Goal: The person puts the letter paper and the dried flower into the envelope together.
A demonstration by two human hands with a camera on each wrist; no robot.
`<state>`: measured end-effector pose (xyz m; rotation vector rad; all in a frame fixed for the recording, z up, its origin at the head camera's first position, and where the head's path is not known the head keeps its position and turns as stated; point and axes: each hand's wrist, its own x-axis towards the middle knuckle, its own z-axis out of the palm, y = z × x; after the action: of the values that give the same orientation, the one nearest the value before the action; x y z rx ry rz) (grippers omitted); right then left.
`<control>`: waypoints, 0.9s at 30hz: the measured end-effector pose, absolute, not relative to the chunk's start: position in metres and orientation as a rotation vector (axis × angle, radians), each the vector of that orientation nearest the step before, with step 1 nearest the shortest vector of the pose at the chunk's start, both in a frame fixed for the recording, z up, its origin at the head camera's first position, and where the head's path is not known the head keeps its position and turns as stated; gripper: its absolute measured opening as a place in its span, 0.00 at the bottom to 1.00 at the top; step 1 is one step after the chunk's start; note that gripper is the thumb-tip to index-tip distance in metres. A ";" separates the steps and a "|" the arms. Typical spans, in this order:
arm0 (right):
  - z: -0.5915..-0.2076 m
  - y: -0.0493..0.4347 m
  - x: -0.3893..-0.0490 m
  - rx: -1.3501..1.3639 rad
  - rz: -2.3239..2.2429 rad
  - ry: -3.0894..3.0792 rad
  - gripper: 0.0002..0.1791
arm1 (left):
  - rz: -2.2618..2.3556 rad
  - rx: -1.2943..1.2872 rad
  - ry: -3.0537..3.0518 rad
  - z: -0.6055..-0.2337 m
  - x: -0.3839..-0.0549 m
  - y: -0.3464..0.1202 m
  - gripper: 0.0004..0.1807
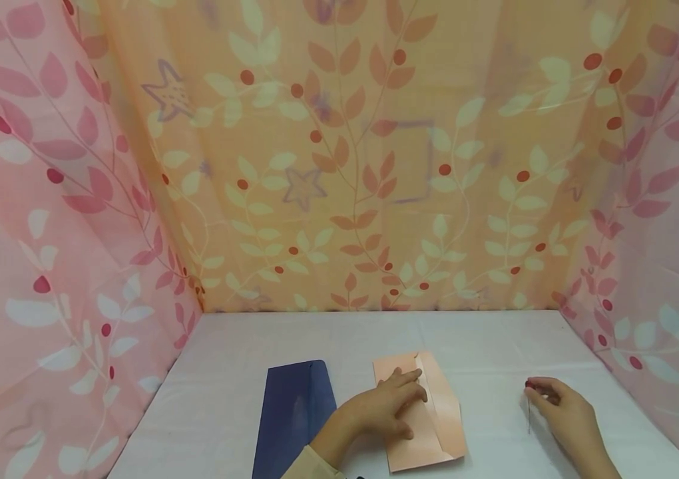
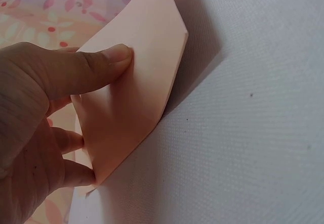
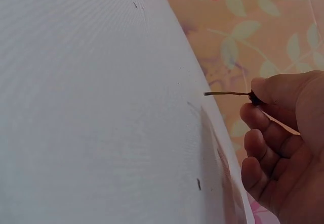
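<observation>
On the white table lies an open peach envelope (image 1: 408, 449), its pointed flap (image 1: 444, 399) unfolded to the right. My left hand (image 1: 390, 406) spreads over its body, fingertips close to the fold. From the left wrist, the thumb (image 2: 119, 54) presses on the envelope's face while the other fingers bend at its edge, so the left hand (image 2: 45, 102) grips the paper. Further right, my right hand (image 1: 567, 412) pinches a small red thing on a thin stem (image 1: 529, 416) between thumb and forefinger. The brown stem (image 3: 225, 93) points down at the table; fingertips mostly hide the red top.
A dark blue envelope (image 1: 288, 412) lies left of the peach one, partly behind my left forearm. Patterned cloth walls (image 1: 351, 166) enclose the table's back and both sides. Small dark specks (image 3: 199, 184) dot the white tabletop.
</observation>
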<state>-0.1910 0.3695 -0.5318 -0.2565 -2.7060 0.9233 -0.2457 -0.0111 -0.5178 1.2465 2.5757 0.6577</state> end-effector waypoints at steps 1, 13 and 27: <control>-0.530 0.369 -0.191 -0.270 0.934 -2.707 0.23 | 0.660 1.247 2.574 -0.518 -0.246 -0.011 0.33; -0.523 0.367 -0.188 -0.306 1.097 -2.678 0.29 | 0.666 1.250 2.572 -0.516 -0.246 -0.010 0.32; -0.514 0.348 -0.198 -0.166 1.213 -2.570 0.27 | 0.676 1.243 2.562 -0.520 -0.248 -0.013 0.32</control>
<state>-0.1982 0.3475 -0.5140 -0.1657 -2.5699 1.2135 -0.2480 -0.0130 -0.5197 1.2429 2.5621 0.6763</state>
